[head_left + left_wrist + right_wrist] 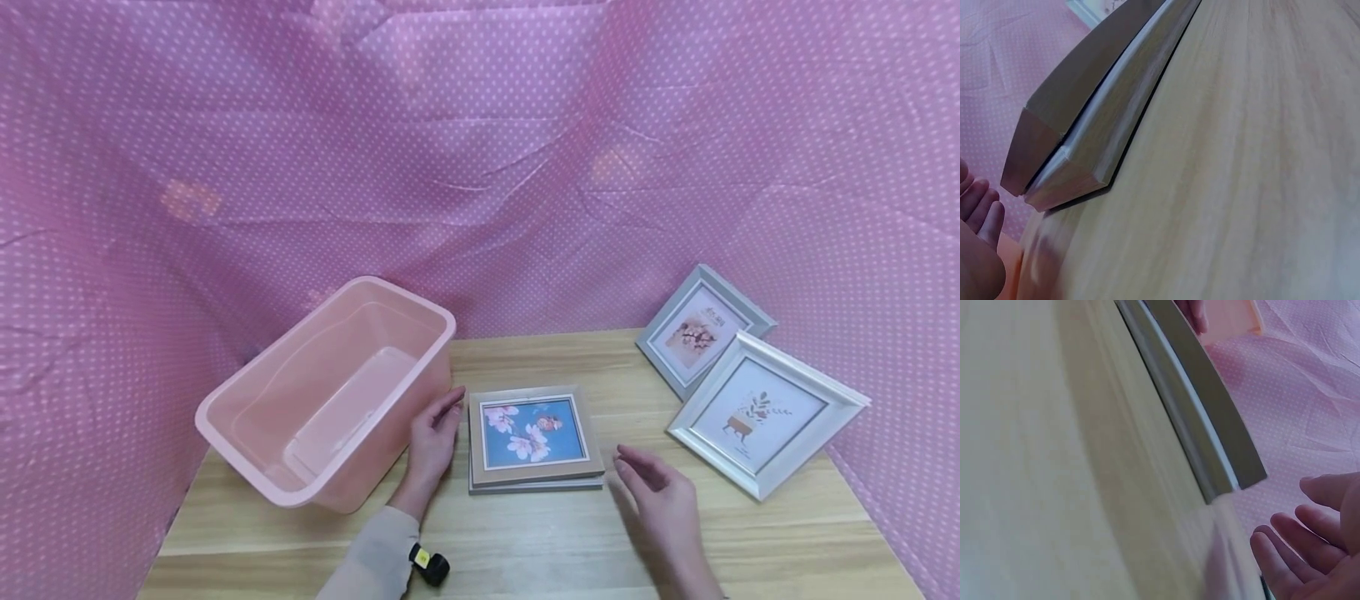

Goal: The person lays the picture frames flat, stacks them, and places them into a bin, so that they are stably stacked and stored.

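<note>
Two picture frames lie stacked in the middle of the wooden table. On top is a tan picture frame around a print of pink-white blossoms on blue; beneath it, a silvery picture frame shows only along its front edge. My left hand is beside the stack's left edge, between it and the pink bin, fingers loosely bent around nothing. Off the stack's right edge, my right hand hovers with relaxed fingers, a gap between it and the frames. In the right wrist view, the right fingers are spread and hold nothing.
A pink plastic bin stands at the left with nothing inside. At the right, a silver picture frame with a plant print overlaps a grey picture frame with a blossom print. Pink dotted cloth hangs around the table.
</note>
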Tool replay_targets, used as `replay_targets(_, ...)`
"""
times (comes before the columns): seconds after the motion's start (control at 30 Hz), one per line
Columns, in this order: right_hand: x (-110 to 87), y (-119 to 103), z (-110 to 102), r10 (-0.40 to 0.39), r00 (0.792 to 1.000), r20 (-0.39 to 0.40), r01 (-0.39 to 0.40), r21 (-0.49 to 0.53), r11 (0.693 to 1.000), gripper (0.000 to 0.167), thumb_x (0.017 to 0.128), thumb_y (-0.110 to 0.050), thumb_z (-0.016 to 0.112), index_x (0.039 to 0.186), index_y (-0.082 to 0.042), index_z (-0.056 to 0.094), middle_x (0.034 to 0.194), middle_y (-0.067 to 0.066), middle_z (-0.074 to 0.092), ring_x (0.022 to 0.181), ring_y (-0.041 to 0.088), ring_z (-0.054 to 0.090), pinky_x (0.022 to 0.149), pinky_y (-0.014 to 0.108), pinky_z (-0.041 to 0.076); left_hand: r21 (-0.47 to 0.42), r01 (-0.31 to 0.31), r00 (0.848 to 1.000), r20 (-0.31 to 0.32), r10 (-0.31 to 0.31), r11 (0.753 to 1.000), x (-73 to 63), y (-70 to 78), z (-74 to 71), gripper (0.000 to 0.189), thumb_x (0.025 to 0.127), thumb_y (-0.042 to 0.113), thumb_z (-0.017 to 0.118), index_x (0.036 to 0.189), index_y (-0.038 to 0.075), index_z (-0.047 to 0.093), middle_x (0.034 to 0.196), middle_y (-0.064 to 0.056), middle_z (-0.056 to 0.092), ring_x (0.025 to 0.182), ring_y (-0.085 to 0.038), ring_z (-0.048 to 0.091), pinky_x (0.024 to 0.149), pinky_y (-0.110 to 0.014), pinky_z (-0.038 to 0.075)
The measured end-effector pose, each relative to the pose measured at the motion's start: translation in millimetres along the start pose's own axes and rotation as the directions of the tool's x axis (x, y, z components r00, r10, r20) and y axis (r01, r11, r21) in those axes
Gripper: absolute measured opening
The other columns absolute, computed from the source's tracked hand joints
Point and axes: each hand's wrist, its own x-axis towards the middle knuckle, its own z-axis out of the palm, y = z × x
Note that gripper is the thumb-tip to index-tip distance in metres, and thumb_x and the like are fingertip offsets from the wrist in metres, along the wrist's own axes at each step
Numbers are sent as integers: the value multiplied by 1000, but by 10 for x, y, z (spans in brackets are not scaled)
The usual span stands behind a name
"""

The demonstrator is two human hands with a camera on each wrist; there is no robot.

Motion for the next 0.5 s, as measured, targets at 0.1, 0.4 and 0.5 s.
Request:
replay_targets(0.1, -3, -36, -67, -32, 999, -12, 31, -27, 999, 35, 103, -19, 75, 135, -6, 72, 137, 16, 74, 105, -8, 71, 92, 5, 55, 10, -28, 1000, 1, 28, 1000, -11, 24, -8, 32, 101, -8, 63, 130, -3, 74, 135, -23, 74, 126, -41, 70, 100, -10, 55)
replay_targets(0.4, 55, -97, -224, -183, 973, -138, 176, -64, 982, 25, 101, -9, 76, 125, -3, 77, 127, 20, 78, 98, -11, 72, 88, 5, 56, -15, 2, 999, 39, -2, 1000, -20, 145, -5, 29, 103, -3, 64, 129, 0, 75, 136, -18, 75, 129, -36, 69, 102, -14, 57)
replay_targets(0.5, 66, -119, -276, -193, 967, -166, 190, -38, 981, 24, 100, -8, 76, 123, -3, 78, 122, 10, 81, 99, -7, 74, 89, 6, 57, -14, 2, 998, 59, -2, 1000, -16, 186, 8, 28, 103, 0, 64, 129, 2, 75, 136, -17, 75, 131, -35, 68, 104, -14, 56)
